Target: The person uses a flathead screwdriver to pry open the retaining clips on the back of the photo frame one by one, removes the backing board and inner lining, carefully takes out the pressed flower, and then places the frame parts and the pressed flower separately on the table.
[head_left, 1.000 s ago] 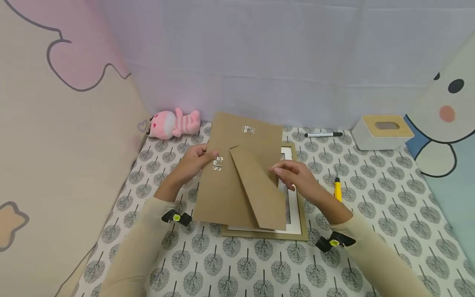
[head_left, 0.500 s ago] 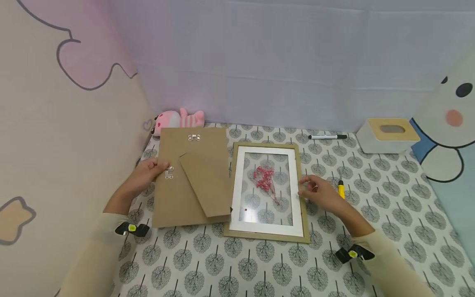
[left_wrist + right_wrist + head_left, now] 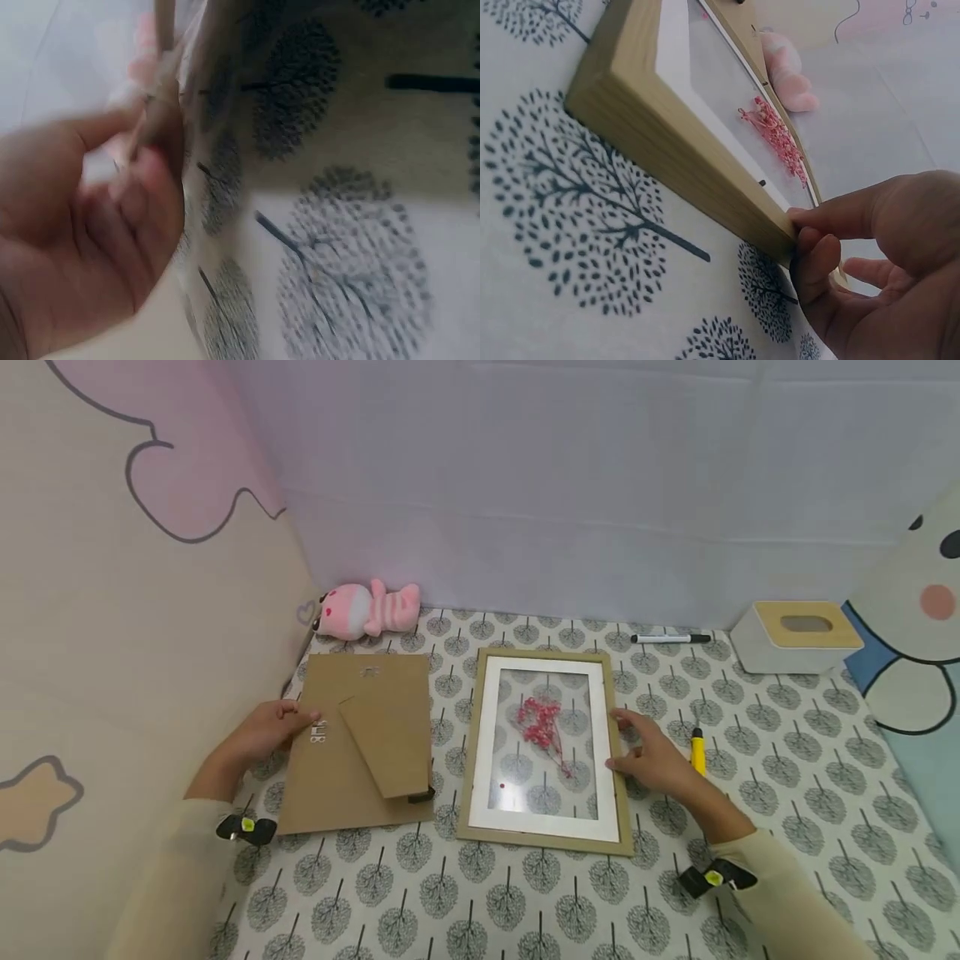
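On the left in the head view, my left hand [image 3: 262, 732] pinches the left edge of a brown picture frame backing board [image 3: 322, 793]. Metal hangers and a folded easel leg [image 3: 392, 747] show on its upper face. The left wrist view has the board's edge between thumb and fingers, blurred. To the right lies a wooden picture frame [image 3: 536, 839] with a white inner border, and pink dried flowers [image 3: 542, 724] within its pane area. My right hand [image 3: 656, 760] holds the frame's right edge, thumb over the rim [image 3: 697, 161] in the right wrist view.
A yellow-handled tool [image 3: 698, 752] lies right of my right hand. Along the back are a pink plush toy [image 3: 367, 610], a black-and-white marker [image 3: 670, 638] and a tissue box [image 3: 798, 637]. Fabric walls enclose the tree-print tablecloth [image 3: 517, 902].
My left hand has carried the backing board off the frame, leftward and down, uncovering the pane and flowers. My right hand has moved from the board to the frame's right edge.
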Demonstrator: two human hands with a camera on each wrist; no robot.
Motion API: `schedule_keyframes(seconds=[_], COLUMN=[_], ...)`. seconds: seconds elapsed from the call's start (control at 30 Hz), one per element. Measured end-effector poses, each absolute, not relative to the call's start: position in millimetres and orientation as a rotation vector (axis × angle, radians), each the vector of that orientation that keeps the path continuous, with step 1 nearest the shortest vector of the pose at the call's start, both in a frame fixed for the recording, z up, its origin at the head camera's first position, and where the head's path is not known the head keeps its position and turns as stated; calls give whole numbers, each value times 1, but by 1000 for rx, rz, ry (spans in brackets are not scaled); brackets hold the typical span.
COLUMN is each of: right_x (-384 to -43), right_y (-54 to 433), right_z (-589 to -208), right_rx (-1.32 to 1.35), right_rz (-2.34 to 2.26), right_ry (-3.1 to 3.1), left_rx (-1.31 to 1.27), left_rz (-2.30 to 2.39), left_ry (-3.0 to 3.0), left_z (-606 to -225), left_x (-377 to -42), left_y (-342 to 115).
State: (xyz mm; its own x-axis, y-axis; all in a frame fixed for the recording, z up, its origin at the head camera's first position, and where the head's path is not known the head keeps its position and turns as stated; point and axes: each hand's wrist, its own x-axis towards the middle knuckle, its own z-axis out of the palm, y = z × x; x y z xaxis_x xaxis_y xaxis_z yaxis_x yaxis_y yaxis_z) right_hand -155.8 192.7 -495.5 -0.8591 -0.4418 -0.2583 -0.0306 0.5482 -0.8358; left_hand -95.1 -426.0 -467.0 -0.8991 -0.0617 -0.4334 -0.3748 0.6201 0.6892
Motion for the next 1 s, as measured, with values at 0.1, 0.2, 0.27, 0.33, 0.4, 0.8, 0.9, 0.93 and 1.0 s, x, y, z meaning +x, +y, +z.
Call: schedule_keyframes(seconds=[0.1, 0.2, 0.27, 0.33, 0.4, 0.8, 0.9, 0.93, 1.0], right_x=[-155, -154, -154, -153, -152, -147, -146, -146, -145], right_y=[191, 189, 187, 185, 183, 169, 169, 169, 169], right_z=[-496, -496, -496, -497, -498, -502, -503, -503, -505], right_rx=[-392, -393, -393, -394, -386, -317, -318, -323, -328], right_rz=[-1282, -1310, -1311, -1308, -1312, -1352, -1363, -1368, -1375], right_ry=[2349, 2345, 2360, 2381, 2398, 2403, 2406, 2405, 2400], left_rx=[-396, -413, -417, -423, -430, -412, -262, -211, -148], left_rz=[1139, 1172, 1189, 1172, 1122, 839, 774, 751, 711], left_ry=[2537, 2544, 2562, 2599, 2663, 2751, 2723, 2709, 2684], left_z=[-467, -470, -471, -470, -469, -463, -460, -460, -461], left_x=[-101, -107, -111, -114, -117, -123, -123, -123, -122], left_y=[-430, -434, -437, -440, -441, -424, -406, -400, -388])
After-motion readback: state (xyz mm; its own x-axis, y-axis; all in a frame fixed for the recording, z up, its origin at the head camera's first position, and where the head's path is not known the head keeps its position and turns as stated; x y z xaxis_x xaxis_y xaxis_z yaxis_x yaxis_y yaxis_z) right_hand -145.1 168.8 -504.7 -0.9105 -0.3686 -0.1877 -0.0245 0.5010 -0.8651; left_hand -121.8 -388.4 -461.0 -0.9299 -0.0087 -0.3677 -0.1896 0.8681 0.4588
